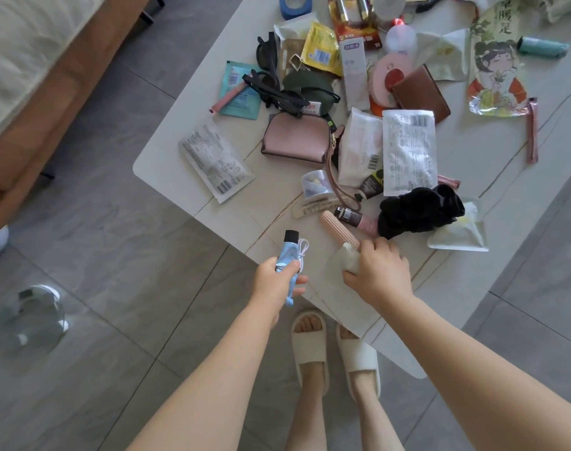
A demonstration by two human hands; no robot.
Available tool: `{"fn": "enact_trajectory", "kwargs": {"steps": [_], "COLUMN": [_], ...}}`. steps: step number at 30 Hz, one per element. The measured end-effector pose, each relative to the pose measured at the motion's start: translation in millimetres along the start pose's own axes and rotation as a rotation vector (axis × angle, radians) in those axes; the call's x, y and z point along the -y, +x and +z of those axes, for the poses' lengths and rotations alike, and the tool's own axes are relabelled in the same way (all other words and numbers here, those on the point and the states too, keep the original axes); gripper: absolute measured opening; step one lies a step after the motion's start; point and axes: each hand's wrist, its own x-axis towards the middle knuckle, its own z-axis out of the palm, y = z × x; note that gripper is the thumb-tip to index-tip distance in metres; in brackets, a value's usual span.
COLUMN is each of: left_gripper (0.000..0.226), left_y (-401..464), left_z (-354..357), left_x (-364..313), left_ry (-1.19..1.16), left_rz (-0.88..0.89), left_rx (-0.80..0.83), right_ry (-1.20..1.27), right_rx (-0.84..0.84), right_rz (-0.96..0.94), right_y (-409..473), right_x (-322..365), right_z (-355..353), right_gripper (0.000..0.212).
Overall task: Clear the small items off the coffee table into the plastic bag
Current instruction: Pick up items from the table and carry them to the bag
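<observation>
1. Nearest: left hand (pixel 275 277) raised off the near edge of the surface (pixel 186 177), fingers (pixel 299 280) curled round a small blue tube (pixel 286 255) with a black cap and a looped white cord (pixel 303 252); probably held clear of the clutter, ready for dropping into the bag.
2. Just to the right: right hand (pixel 380 271) resting on the surface, fingers pinching a bunched fold of the pale plastic bag (pixel 339 288), thumb tucked against the fold; likely gathering the mouth to get it open. Bag lying flat at the near edge, mouth apparently not yet spread.
3. Tube and bag close together, apart by only a small gap, so a short carry rightward seems enough.
4. Touching the right hand on its far side: ribbed pink case (pixel 339 230), with a black scrunchie (pixel 420 211) just beside.
5. Middle: pink pouch (pixel 298 138), white sachets (pixel 409 151), grey packet (pixel 215 159) to the left, all well apart from both hands.
6. Far: sunglasses (pixel 271 79), brown wallet (pixel 422 92), blue tape roll (pixel 293 4); all still waiting on the surface.
</observation>
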Motion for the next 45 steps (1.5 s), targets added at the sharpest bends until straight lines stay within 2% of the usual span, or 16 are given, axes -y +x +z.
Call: {"fn": "enact_trajectory", "kwargs": {"steps": [7, 12, 15, 25, 31, 36, 40, 45], "left_gripper": [0.010, 0.005, 0.004, 0.008, 0.011, 0.012, 0.020, 0.019], "left_y": [-9.4, -44.4, -77.7, -205.2, -272.4, -311.2, -335.6, -350.9], "left_z": [-6.0, -9.8, -14.5, -36.3, -64.2, -101.6, -141.9, -201.7], "left_x": [-5.9, -24.7, -43.7, -120.3, -155.2, -183.1, -203.5, -224.7], "left_ry": [-0.111, -0.271, -0.351, -0.536, -0.639, -0.719, -0.837, -0.869], "left_rz": [0.007, -0.002, 0.007, 0.104, 0.151, 0.165, 0.189, 0.244], "left_rx": [-0.044, -0.073, -0.082, -0.075, -0.102, -0.150, -0.127, -0.105], "right_ry": [0.254, 0.889, 1.059, 1.177, 1.237, 1.243, 1.246, 1.252], "right_rx": [0.101, 0.234, 0.245, 0.268, 0.285, 0.281, 0.302, 0.241], "right_rz": [0.015, 0.062, 0.040, -0.072, -0.163, -0.183, -0.238, -0.298], "right_y": [-10.2, -31.3, -50.9, -118.8, -162.7, -188.3, -203.9, -219.3], "right_x": [7.1, 11.6, 15.0, 43.7, 85.9, 134.5, 172.4, 225.5], "right_z": [-7.2, -48.2, -87.3, -217.9, -275.9, -317.5, -337.8, -349.3], "right_gripper": [0.034, 0.043, 0.043, 0.033, 0.045, 0.034, 0.033, 0.027]}}
